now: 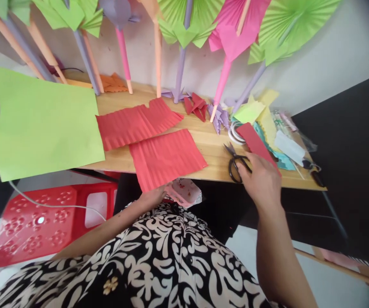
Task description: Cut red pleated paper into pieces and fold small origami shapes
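Note:
My right hand (pixel 263 182) is at the table's front right, its thumb and fingers closed at the handle loops of the black-handled scissors (pixel 235 164). The blades point away from me and to the left. A narrow red paper strip (pixel 257 143) lies just beyond that hand, partly hidden by it. My left hand (pixel 154 196) is below the table's front edge, beside the near corner of a pleated red paper sheet (pixel 168 156); its fingers are mostly hidden. Behind that sheet lies another pleated red paper piece (pixel 133 126), slightly overlapped by it.
A large green sheet (pixel 48 128) overhangs the table's left edge. Paper fans (pixel 184 25) on rolled paper handles lean against the wall. White tape rolls (pixel 236 132) and paper scraps (pixel 268 119) lie at right. Below are a pink patterned container (pixel 186 192) and a red plastic stool (pixel 37 231).

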Motion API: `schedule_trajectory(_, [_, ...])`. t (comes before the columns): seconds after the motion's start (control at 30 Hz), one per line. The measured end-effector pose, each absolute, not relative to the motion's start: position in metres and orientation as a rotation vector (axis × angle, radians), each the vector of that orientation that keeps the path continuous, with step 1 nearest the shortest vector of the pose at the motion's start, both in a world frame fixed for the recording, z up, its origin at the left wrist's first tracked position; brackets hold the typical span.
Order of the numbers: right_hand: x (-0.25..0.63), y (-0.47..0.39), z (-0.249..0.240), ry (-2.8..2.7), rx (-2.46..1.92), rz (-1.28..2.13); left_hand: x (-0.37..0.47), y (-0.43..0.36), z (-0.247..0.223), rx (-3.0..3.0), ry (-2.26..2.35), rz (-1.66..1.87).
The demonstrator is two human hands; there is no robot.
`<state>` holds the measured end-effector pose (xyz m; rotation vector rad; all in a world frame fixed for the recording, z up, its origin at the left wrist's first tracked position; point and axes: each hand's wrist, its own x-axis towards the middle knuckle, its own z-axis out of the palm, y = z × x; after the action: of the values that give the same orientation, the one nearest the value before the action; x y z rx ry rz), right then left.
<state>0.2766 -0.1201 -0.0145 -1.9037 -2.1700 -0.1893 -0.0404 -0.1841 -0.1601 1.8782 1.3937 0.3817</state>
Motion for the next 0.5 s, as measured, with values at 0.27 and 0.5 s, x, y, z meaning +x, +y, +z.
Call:
schedule_trajectory(0.27, [0.186,-0.118,-0.018,-2.834,-1.172,0.229,-0.076,-0.196,-0.117,1.564,1.159,0.51])
schedule_trajectory(0.5, [0.189,-0.127,-0.04,-2.714,-1.233,0.075,-0.129,-0.208,-0.062,1.293,0.85,0.716])
